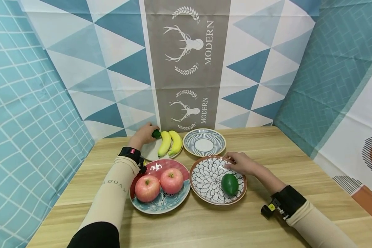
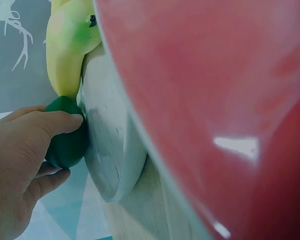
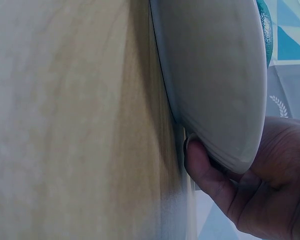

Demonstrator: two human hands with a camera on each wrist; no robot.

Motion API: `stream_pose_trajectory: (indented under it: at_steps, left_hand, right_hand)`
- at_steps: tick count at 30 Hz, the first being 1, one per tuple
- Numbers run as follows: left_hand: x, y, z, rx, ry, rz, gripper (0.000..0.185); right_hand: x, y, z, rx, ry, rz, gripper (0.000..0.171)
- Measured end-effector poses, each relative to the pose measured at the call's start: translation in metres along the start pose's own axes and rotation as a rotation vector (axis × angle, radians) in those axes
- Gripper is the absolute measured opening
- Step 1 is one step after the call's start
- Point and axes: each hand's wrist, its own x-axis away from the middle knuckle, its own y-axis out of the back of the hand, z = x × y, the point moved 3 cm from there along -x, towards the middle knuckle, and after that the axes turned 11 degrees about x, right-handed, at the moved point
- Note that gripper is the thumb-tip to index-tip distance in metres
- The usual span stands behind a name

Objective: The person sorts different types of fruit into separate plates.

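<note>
My left hand (image 1: 144, 134) grips a dark green egg-shaped fruit (image 2: 65, 135) over the left part of a pale plate (image 2: 107, 120) at the back. Two yellow bananas (image 1: 169, 143) lie on that plate, right beside the fruit. My right hand (image 1: 242, 163) pinches the far right rim of a brown-edged plate (image 1: 201, 172) with a petal pattern. The right wrist view shows fingers under this plate's white underside (image 3: 215, 75). A second dark green fruit (image 1: 229, 184) sits on the petal plate's right side.
A red and blue plate (image 1: 176, 204) stands at front left, holding two red apples (image 1: 147, 188); it overlaps the pale plate in the head view. A blue-lined plate (image 1: 204, 144) is at the back. Patterned cloth (image 1: 121, 69) backs the wooden table (image 1: 210, 227).
</note>
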Motion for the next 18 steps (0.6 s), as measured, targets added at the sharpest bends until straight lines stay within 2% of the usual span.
stream_pose_trajectory:
  at_steps: [8,18]
  left_hand:
    - [0.003,-0.001,0.004,0.031,-0.022,-0.028,0.053]
    - [0.011,0.013,0.003,0.059,-0.072,-0.075,0.049]
  right_hand:
    - [0.0,-0.002,0.0,-0.008,-0.015,0.01,0.019]
    - [-0.001,-0.002,0.0,-0.012,-0.014,0.013,0.019]
